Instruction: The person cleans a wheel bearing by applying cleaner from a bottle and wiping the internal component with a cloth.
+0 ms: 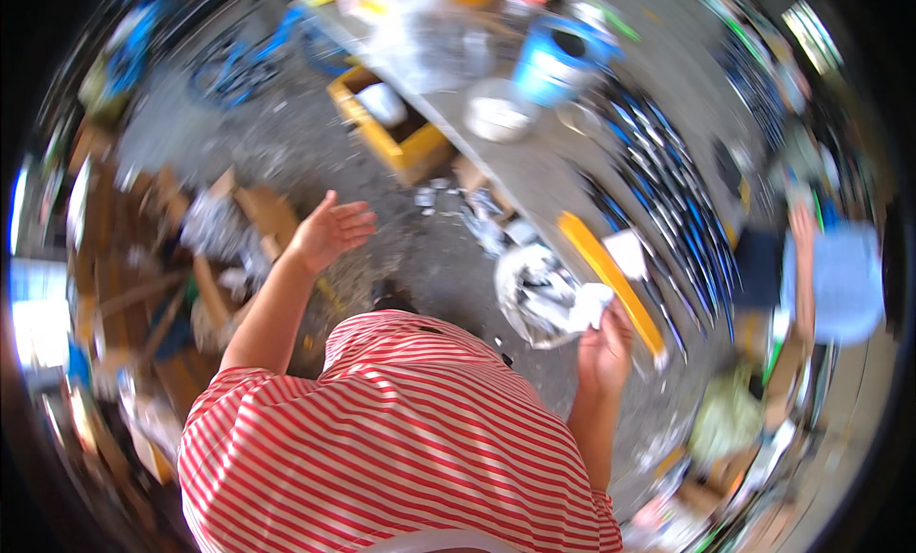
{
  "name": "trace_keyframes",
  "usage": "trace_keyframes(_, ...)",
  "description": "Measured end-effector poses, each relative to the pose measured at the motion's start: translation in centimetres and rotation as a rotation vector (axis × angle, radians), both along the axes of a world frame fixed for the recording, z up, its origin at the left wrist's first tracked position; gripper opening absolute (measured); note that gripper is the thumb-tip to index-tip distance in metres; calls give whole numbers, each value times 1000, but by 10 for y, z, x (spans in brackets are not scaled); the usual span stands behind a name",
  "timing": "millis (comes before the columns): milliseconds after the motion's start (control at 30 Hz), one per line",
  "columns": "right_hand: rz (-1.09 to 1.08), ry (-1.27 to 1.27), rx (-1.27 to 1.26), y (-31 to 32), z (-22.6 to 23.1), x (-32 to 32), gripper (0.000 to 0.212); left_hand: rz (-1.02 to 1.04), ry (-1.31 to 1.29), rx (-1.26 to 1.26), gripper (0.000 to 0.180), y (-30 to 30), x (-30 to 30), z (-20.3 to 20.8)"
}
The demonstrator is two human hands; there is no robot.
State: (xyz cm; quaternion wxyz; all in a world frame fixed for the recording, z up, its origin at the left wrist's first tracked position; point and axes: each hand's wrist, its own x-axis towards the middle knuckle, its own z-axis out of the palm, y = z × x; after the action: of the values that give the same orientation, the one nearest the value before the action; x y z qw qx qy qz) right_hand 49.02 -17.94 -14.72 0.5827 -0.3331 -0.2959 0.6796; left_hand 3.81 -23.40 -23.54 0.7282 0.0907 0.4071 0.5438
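Observation:
My left hand (334, 230) is held out in the air over the floor, fingers stretched and nothing in it. In my right hand (607, 351) a crumpled white piece, like tissue or cloth (591, 306), is pinched between the fingers. Just below it stands a round bin with a white liner (536, 295), with pale scraps inside. Beside the right hand, a long yellow bar (611, 281) lies along the edge of the grey table (458, 138). Many slim dark and blue rods (668, 200) lie side by side on the table beyond it.
A blue bucket (549, 76) and a round white container (496, 112) stand on the table. Under its edge sits a yellow crate (405, 162). Cardboard and plastic wrap (224, 229) pile up at left. At right, another person's arm (803, 257) reaches in beside a light blue surface.

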Motion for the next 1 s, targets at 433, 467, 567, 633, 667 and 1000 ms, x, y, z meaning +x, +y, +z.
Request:
trace_keyframes(433, 286, -1143, 1537, 79, -46, -349, 35, 681, 102, -459, 50, -271, -174, -45)
trace_keyframes(467, 415, -1348, 1384, 99, -93, -348, 40, 693, 106, -464, 50, -275, -182, -44)
trace_keyframes(567, 674, -2002, 1089, 107, -169, -324, 44, 741, 60, -421, 53, -275, -203, -36)
trace_keyframes(633, 818, -1904, 915, 110, -188, -324, 38, 805, 23, -341, 57, -258, -217, -29)
trace_keyframes(667, 875, -1813, 891, 112, -193, -333, 31, 837, -6, -287, 57, -250, -225, -29)
trace_keyframes(1000, 900, -1042, 423, 186, -140, -607, 21, 1080, -224, 213, 76, -101, -392, 11)
